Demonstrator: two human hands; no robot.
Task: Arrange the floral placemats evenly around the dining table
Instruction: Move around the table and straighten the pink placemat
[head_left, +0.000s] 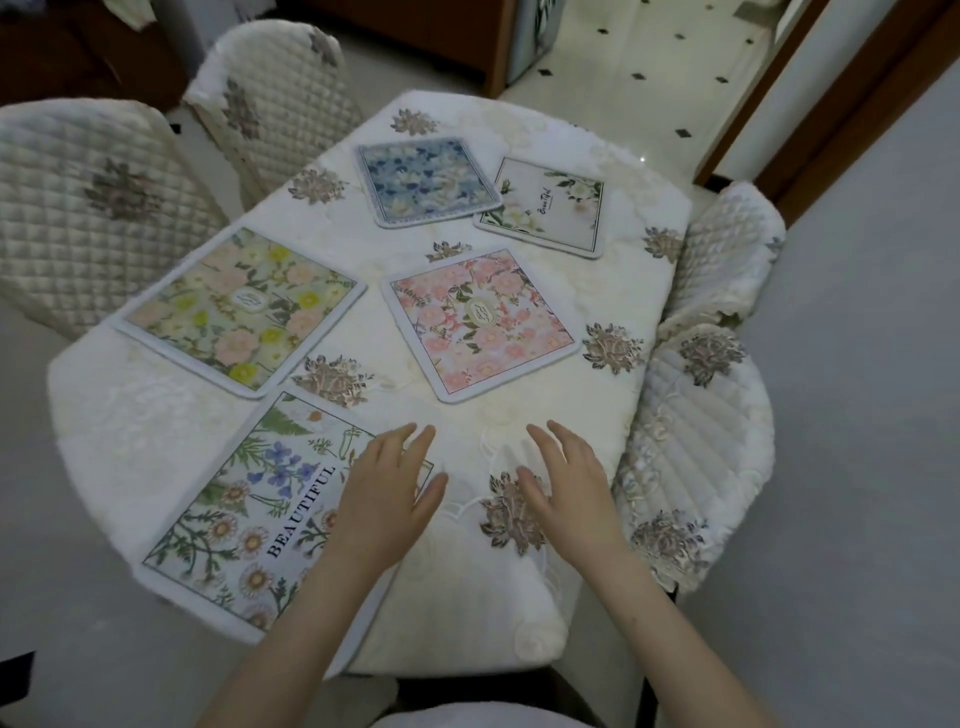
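Several floral placemats lie on the dining table (519, 597), which wears a cream embroidered cloth. Nearest me at the left is a white mat reading BEAUTIFUL (244, 509). My left hand (387, 493) hovers open over its right edge, fingers spread. My right hand (566, 483) is open above the bare cloth, holding nothing. A green-and-yellow flowered mat (241, 309) lies at the left, a pink flowered mat (480, 322) in the middle. At the far end a blue mat (426, 179) overlaps the left edge of a white mat with roses (545, 208).
Quilted chairs surround the table: two at the far left (93, 208) (270, 98) and two at the right (727, 254) (691, 457). Tiled floor and a wooden doorway (831, 104) lie beyond at the upper right.
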